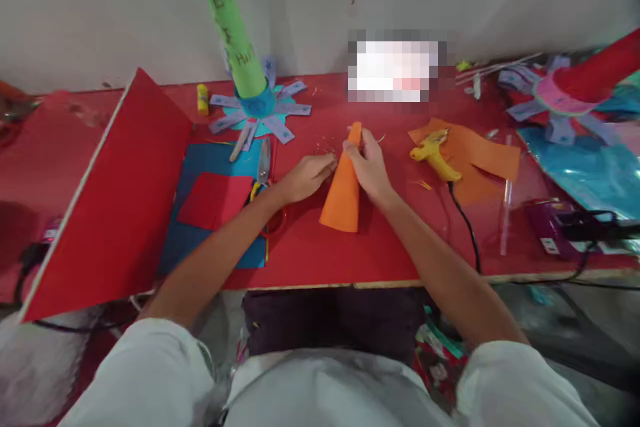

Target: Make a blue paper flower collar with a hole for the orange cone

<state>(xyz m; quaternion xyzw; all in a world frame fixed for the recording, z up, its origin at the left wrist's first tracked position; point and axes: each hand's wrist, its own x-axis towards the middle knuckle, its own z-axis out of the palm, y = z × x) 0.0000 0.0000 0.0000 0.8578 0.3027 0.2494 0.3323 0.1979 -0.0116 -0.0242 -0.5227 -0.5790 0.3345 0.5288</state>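
Observation:
An orange paper cone (pixel 343 197) lies on the red table in front of me, its wide end toward me. My right hand (pixel 371 165) is wrapped round its narrow upper part, thumb on top. Just left of the cone is my left hand (pixel 311 177), fingers curled together and fingertips close to the cone's edge. Whether they pinch something small is hidden. Scissors (pixel 264 163) lie left of that hand, beside a red paper piece (pixel 215 200) on a blue sheet (pixel 250 257). To the right, a yellow glue gun (pixel 436 157) rests on orange paper sheets (pixel 480 180).
A green paper tube (pixel 230 33) stands in a blue ring at the back. A red board (pixel 115 200) leans up at left. The glue gun's black cord (pixel 467 227) runs over the front edge. A clear stick (pixel 507 207) and purple box (pixel 550 227) lie right.

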